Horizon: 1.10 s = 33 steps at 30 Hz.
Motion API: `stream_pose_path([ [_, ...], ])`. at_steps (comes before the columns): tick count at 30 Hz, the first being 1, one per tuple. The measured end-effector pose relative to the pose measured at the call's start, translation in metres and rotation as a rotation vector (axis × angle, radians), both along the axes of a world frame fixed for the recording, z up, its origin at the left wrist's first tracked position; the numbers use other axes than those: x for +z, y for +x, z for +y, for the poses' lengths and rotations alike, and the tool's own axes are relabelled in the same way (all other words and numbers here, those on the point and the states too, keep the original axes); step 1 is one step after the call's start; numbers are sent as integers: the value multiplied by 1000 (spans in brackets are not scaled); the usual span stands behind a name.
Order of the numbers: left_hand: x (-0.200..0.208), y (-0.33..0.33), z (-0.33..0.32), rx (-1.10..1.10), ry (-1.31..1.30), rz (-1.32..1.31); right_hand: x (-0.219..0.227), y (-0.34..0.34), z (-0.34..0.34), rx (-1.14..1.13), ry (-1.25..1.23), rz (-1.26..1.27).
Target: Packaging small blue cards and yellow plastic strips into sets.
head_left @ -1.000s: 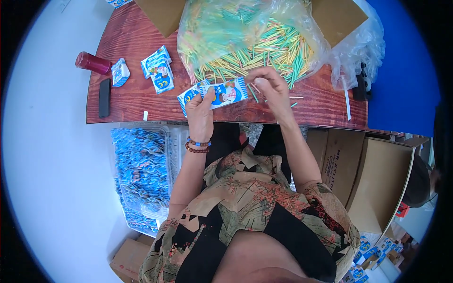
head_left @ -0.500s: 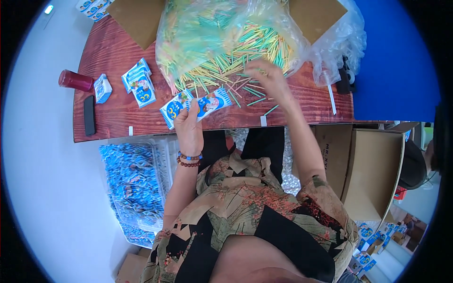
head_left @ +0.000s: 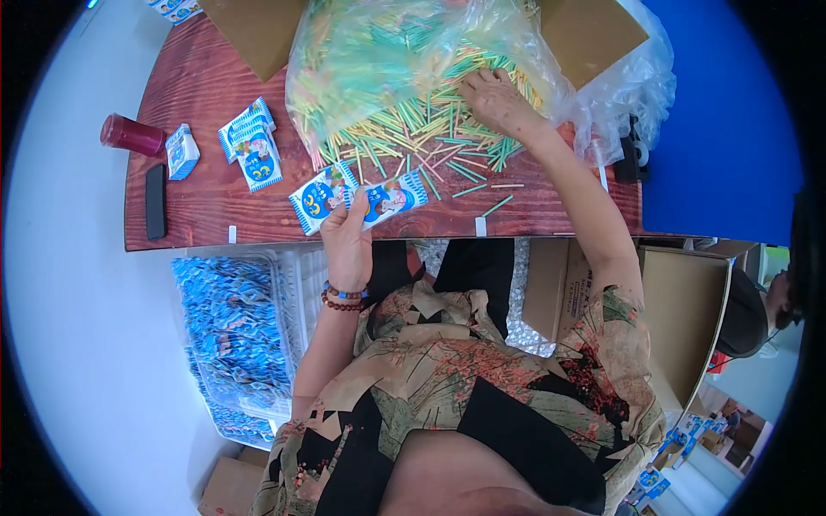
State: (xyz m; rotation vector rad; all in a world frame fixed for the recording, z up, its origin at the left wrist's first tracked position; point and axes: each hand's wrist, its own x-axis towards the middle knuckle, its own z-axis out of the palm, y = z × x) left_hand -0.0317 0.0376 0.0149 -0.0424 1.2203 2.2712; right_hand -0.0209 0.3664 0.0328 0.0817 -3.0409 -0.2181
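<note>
My left hand [head_left: 347, 249], with beaded bracelets at the wrist, pinches two blue-and-white printed packets above the table's near edge. One packet [head_left: 322, 198] fans out to the left and the other packet [head_left: 396, 199] to the right. My right hand [head_left: 503, 107] rests on the right side of a heap of thin pastel sticks [head_left: 422, 129], yellow, green and pink. Its fingers are bent down and somewhat apart, and no stick shows clearly in them. Clear plastic sheeting [head_left: 361, 69] covers much of the heap. Several more packets [head_left: 256, 159] lie stacked to the left.
On the red wood-grain table [head_left: 198, 95] stand a dark red cup [head_left: 133, 135], a small packet [head_left: 181, 152], a black bar-shaped object [head_left: 156, 202] and a tape dispenser [head_left: 632, 153]. Below are a tub of blue packets [head_left: 232, 327] and an open carton [head_left: 680, 310]. Another person's head [head_left: 753, 314] shows at right.
My right hand has moved away from me, from above the near sticks onto the heap's right side. My left hand still holds the two packets, nearly in place.
</note>
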Motion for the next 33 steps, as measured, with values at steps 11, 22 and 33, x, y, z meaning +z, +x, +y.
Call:
stream_pose_path([
  [11,1,4,1,14,68,-43,-19,8,10,-58,-266,155],
  [22,-3,7,1,-7,47,-15,-17,10,6,-123,-545,226],
  [33,3,9,4,7,89,-48,-24,16,-1,-162,-475,379],
])
